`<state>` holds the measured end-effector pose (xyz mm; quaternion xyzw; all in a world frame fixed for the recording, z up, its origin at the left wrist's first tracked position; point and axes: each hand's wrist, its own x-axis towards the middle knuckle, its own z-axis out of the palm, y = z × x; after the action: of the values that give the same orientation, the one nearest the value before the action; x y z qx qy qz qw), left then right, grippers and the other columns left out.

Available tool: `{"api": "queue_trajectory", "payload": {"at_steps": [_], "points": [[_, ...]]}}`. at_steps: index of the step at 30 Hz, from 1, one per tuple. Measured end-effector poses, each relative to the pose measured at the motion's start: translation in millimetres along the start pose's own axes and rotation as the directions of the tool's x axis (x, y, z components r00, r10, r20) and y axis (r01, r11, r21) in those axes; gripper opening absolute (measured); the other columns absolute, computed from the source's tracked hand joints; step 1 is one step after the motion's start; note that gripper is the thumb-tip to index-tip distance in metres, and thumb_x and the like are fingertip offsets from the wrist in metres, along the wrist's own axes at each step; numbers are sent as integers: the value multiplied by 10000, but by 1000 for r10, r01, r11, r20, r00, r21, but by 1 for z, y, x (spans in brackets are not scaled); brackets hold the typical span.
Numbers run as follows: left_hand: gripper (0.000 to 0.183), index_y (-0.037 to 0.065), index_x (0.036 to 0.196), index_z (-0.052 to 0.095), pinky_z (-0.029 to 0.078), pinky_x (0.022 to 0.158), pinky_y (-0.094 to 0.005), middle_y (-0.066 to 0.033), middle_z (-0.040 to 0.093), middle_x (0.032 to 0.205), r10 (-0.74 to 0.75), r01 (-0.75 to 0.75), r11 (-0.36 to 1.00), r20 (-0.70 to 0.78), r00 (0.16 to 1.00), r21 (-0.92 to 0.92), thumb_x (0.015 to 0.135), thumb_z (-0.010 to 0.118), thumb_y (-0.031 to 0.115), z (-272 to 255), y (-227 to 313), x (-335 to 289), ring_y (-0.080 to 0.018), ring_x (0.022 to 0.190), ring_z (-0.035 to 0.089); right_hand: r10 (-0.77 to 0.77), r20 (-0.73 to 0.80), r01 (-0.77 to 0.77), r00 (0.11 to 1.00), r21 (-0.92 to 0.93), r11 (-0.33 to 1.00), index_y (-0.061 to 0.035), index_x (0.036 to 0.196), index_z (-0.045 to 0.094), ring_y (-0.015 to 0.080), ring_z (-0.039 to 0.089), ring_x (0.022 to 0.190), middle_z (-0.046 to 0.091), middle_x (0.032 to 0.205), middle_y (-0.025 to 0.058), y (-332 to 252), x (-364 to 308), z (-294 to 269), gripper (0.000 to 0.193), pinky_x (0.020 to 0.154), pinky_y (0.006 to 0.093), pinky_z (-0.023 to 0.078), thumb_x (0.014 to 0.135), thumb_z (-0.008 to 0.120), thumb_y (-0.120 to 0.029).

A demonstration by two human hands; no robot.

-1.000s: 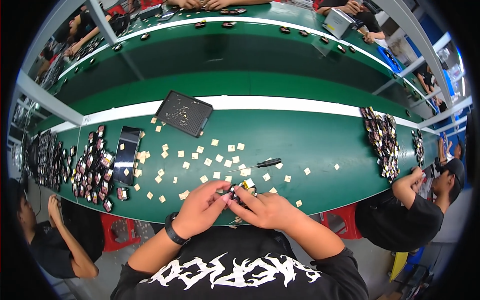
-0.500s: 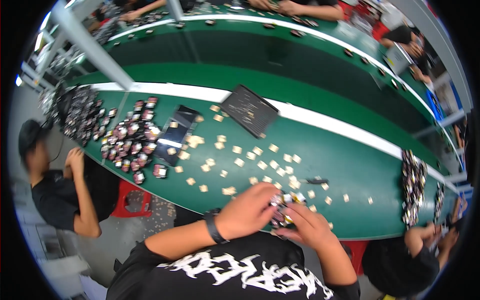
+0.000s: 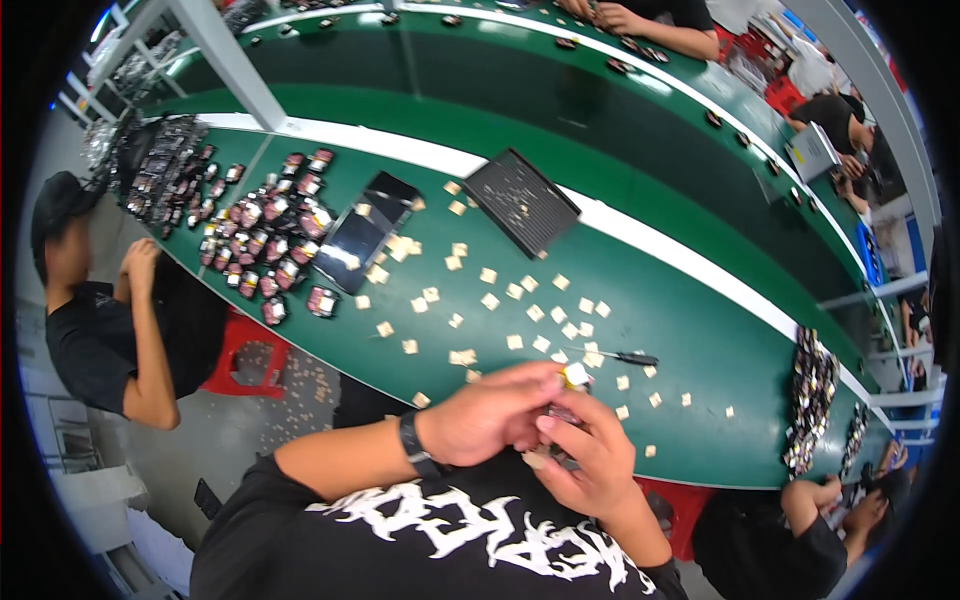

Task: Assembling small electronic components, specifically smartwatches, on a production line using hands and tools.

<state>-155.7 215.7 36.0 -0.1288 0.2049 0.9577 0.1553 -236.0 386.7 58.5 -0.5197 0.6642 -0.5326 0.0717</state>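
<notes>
Head view shows the left hand point(image 3: 475, 422) and the right hand point(image 3: 595, 460) close together by the near edge of the desk point(image 3: 660, 300). The fingers of both hands are clamped on a small part point(image 3: 575, 376) with a white and yellow top, so it sits between them. A screwdriver point(image 3: 637, 358) lies on the desk just past the hands. Little pale squares point(image 3: 490, 300) are spread about. A black tray point(image 3: 522, 203) is by the far edge, and a pile of dark parts point(image 3: 265, 230) lies toward the left end
</notes>
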Motion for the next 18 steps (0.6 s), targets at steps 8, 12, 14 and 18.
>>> {"api": "queue_trajectory", "payload": {"at_steps": [8,12,14,18], "points": [[417,30,1444,415,434,688,-226,-98,607,1244,132,-129,904,21,991,406,1049,528,101,-1,13,-7,-87,921,588,407,-220,-423,887,-28,906,11,926,680,148,570,677,650,881,114,-12,-13,-9,106,593,284,458,907,741,-73],[403,23,1393,510,524,860,-314,-112,653,1176,424,-275,420,81,902,865,994,567,-7,-4,2,-11,-167,1032,649,587,-207,-590,783,53,806,6,721,617,123,487,577,567,644,48,-9,-13,-3,288,526,288,380,894,780,-156],[425,18,1388,517,535,841,-324,-133,667,1152,438,-253,292,106,892,922,970,592,-10,8,11,-15,-199,992,674,616,-192,-618,764,60,784,-6,658,543,120,432,553,516,600,37,-5,-13,0,394,507,297,341,878,805,-201],[493,7,1382,529,556,764,-364,-186,692,1084,564,-292,-167,334,755,942,904,644,-21,5,10,-13,-305,854,705,645,-166,-638,745,103,763,-7,659,543,120,425,552,518,604,37,-8,-12,-4,390,506,301,340,878,803,-199]]}}
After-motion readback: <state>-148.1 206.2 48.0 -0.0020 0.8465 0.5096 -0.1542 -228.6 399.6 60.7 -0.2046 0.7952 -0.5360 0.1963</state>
